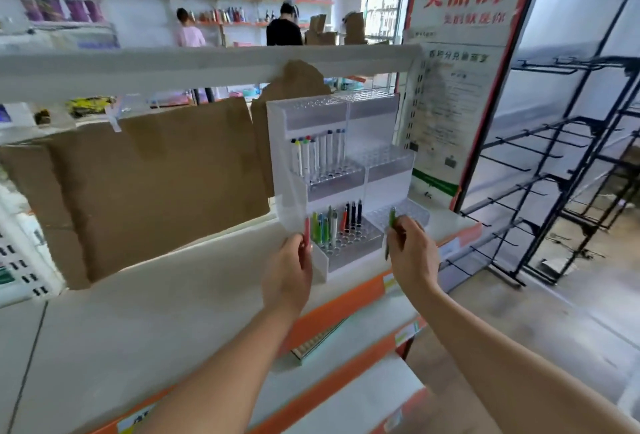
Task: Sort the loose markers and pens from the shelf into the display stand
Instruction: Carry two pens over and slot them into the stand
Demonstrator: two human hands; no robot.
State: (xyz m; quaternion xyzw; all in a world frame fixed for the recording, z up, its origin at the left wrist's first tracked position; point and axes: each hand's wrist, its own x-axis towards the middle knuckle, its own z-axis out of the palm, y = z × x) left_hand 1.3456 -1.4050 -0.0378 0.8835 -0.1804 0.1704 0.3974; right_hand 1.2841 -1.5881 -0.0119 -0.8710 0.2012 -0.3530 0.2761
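1. Hands first: the left hand (289, 269) pinches a red pen (307, 233) and the right hand (410, 250) pinches a green pen (391, 222), one pen to each grip, so both fingers are closed narrow round the barrels, likely so two can be slotted in one reach.
2. Each pen stands nearly upright, its long axis vertical, top end above the grip and lower end hidden below the fingers; that matches the vertical holes.
3. Just beyond the left grip sits the stand (341, 170) on the shelf (194, 281), its lowest row (341, 243) already holding upright pens, with holes open toward the right grip.
4. Above and beyond both grips, the middle row carries white markers (317, 153), caps up; the rows to its right look unfilled.
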